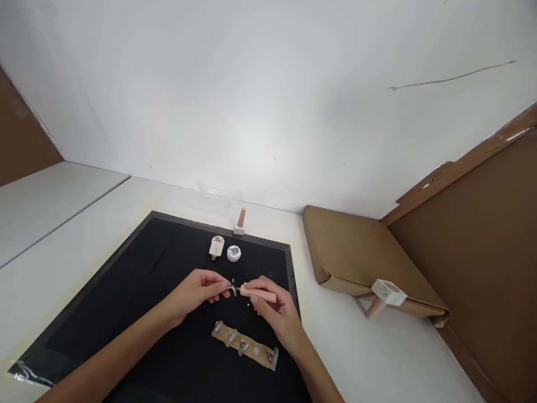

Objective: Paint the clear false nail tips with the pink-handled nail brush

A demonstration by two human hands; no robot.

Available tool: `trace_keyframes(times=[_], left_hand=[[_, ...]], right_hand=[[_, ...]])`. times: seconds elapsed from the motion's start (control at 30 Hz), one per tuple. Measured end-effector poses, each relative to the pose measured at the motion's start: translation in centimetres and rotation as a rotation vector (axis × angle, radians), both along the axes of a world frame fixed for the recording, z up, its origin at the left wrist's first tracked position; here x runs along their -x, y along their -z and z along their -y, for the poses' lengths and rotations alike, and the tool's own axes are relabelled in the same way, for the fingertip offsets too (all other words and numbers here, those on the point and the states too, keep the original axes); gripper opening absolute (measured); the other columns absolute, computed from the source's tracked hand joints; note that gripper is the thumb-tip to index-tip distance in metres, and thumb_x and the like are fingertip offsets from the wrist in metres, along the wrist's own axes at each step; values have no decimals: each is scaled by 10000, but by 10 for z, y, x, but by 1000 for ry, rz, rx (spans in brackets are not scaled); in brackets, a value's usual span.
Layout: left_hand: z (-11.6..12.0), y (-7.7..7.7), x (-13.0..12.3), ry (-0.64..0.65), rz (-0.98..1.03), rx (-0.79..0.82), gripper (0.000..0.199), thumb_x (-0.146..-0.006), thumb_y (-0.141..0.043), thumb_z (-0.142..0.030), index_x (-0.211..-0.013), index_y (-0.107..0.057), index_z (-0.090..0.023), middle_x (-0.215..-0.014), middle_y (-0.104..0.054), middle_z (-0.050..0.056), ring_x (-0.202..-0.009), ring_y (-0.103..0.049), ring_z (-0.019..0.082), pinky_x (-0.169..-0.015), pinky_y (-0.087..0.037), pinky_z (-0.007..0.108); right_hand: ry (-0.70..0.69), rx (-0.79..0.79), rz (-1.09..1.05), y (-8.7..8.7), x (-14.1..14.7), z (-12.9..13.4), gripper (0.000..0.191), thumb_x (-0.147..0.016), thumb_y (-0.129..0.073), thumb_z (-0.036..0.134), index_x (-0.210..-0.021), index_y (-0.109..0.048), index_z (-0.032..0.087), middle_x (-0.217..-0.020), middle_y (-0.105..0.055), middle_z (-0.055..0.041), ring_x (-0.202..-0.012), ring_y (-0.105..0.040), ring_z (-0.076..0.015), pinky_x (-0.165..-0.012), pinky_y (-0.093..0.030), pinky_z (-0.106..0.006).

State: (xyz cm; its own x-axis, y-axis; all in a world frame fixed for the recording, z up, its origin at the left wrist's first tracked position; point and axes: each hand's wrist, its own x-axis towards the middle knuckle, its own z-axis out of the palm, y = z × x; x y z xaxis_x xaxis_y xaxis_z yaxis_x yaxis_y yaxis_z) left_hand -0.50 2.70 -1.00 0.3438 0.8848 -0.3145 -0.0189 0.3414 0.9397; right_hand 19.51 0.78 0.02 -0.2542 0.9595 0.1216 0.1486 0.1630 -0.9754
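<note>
My left hand (205, 286) pinches a small clear piece (234, 286) that looks like a false nail on a thin stand. Between the thumb and fingers of my right hand (274, 305) is a nail polish brush (259, 294) with a pink handle. Its dark tip points left and is at or very near the clear piece; contact is too small to tell. Below the hands, a tan strip (249, 342) carries several clear nail-like pieces and one bare pale spot. Beyond the hands lie a white bottle (216, 246) with its neck toward me and a round white pot (234, 253).
A pink-capped nail polish bottle (239, 223) stands at the far edge of the black mat (176, 252). To the right, a cardboard box (356, 246) rests against the wall, with another white, pink-capped bottle (389, 292) at its near edge. Brown panels flank both sides.
</note>
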Motion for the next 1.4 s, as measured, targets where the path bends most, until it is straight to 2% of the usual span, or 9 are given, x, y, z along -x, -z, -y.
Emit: trace_keyframes(times=[0.5, 0.9, 1.13, 1.4], left_hand=[[0, 5, 1, -101, 47, 40, 331, -667, -750, -444, -784, -750, -134, -725, -714, 63, -576, -502, 123, -592, -386, 242], [-1, 6, 1, -98, 65, 47, 354, -634, -767, -462, -760, -746, -132, -741, -701, 61, -580, -488, 110, -600, -382, 245], [0, 1, 0, -83, 57, 48, 340, -635, -766, -455, -736, -736, -132, -735, -699, 57, -584, -479, 110, -599, -372, 247], [1, 5, 0, -28, 46, 26, 328, -678, -731, -443, -755, -726, -124, -758, -710, 62, -609, -499, 121, -611, -382, 249]], right_hand=[[-62, -64, 26, -2, 1, 1, 144, -817, -620, 302, -865, -724, 216, -796, -661, -39, -712, -588, -173, -673, -452, -286], [-104, -100, 65, -7, 2, 2, 142, -830, -603, 277, -839, -728, 210, -766, -669, -44, -699, -589, -177, -658, -439, -289], [-33, -126, 37, -4, -1, 2, 149, -848, -590, 305, -882, -707, 220, -783, -644, -37, -709, -571, -172, -657, -434, -288], [-15, -118, 35, 0, 0, 3, 190, -862, -570, 345, -924, -689, 209, -801, -615, -40, -645, -535, -149, -567, -418, -268]])
